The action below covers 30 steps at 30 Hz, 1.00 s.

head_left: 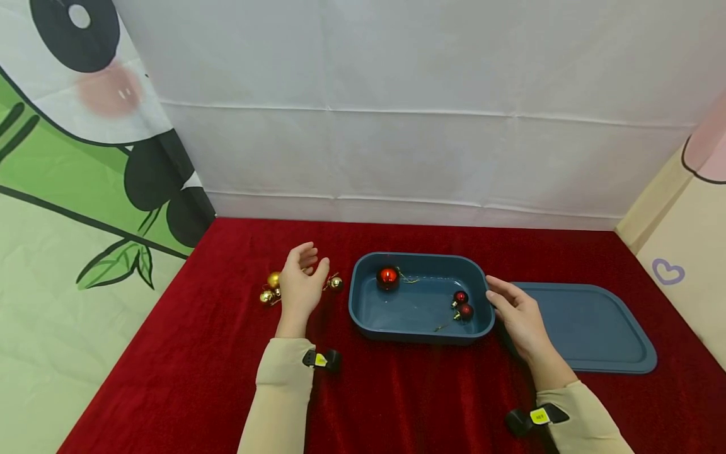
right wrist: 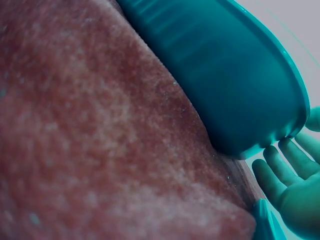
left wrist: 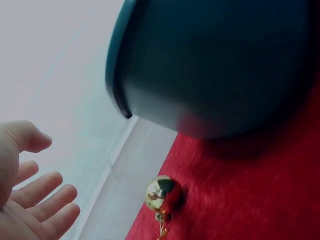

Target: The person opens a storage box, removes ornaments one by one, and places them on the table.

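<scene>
A blue-grey rectangular box [head_left: 422, 336] stands uncovered in the middle of the red cloth. Inside lie a larger shiny red bauble [head_left: 388, 277] at the left and two small dark red baubles [head_left: 464, 311] at the right. My right hand [head_left: 522, 318] touches the box's right end, its fingers fairly straight and the thumb by the rim. To the left of the box, my left hand [head_left: 302, 287] is raised, palm toward the box, fingers loosely bent and holding nothing. Beside it are several gold baubles [head_left: 266, 296] on its left and a gold bauble [left wrist: 162, 193] on its right.
The box's flat blue-grey lid [head_left: 595, 328] lies on the red cloth [head_left: 397, 403] at the right, partly behind my right hand. A white fabric backdrop [head_left: 420, 157] rises behind the table, with printed cloth panels on both sides.
</scene>
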{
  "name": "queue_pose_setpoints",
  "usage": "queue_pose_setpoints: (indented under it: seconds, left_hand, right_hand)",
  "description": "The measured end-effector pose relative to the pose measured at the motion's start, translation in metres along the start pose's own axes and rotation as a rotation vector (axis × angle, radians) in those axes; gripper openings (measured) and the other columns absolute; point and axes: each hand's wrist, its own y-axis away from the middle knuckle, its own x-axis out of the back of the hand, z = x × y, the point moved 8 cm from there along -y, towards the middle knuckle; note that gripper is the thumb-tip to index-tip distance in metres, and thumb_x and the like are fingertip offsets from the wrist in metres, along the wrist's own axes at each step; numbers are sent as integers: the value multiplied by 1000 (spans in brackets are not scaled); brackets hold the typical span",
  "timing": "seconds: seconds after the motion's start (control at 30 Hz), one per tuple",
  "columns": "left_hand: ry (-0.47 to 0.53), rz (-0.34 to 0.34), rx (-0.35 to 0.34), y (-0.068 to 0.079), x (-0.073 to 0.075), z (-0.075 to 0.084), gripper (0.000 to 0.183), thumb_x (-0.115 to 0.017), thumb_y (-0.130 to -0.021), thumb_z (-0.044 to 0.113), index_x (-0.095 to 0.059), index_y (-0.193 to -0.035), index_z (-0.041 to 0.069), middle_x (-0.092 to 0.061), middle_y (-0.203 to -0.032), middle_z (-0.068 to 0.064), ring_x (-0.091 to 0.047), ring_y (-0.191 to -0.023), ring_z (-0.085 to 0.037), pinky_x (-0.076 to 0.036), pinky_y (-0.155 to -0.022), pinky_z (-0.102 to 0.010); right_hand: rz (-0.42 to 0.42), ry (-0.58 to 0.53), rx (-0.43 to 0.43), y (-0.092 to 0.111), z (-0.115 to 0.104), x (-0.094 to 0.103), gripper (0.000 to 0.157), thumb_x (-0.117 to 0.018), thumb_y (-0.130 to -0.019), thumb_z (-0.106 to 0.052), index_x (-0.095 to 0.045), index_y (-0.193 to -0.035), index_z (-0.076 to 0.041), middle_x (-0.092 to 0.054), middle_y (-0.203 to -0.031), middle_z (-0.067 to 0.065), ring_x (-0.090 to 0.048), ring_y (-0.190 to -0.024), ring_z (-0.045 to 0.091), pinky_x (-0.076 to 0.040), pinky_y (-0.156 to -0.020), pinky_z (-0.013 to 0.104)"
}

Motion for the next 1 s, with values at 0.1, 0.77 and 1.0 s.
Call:
queue_pose_setpoints:
  seconds: [0.1, 0.77, 1.0]
  left_hand:
    - [0, -10, -20, 1, -4, 5, 44, -66, -87, 17, -52, -128, 7, -61, -121, -13, -59, -110, -28, -47, -94, -45]
    - [74, -141, -104, 17, -42, 31, 43, -69, -85, 12, -54, -125, 6, -63, -117, -14, -61, -107, -32, -49, -91, -49]
    - [58, -217, -144, 27, -61, 42, 44, -68, -85, 13, -53, -126, 7, -62, -120, -14, -61, -108, -30, -49, -91, -48]
  right_hand:
    - [1, 3, -3, 0, -1, 0, 54, -55, -95, -34, -44, -140, -5, -56, -116, -13, -53, -100, -9, -48, -80, 13]
    - [11, 35, 10, 1, -2, 1, 51, -58, -94, -29, -47, -139, -6, -58, -112, -14, -54, -96, -8, -48, -77, 16]
    - [6, 21, 23, 0, -1, 2, 50, -58, -94, -27, -47, -138, -5, -59, -114, -9, -55, -97, -6, -49, -77, 16]
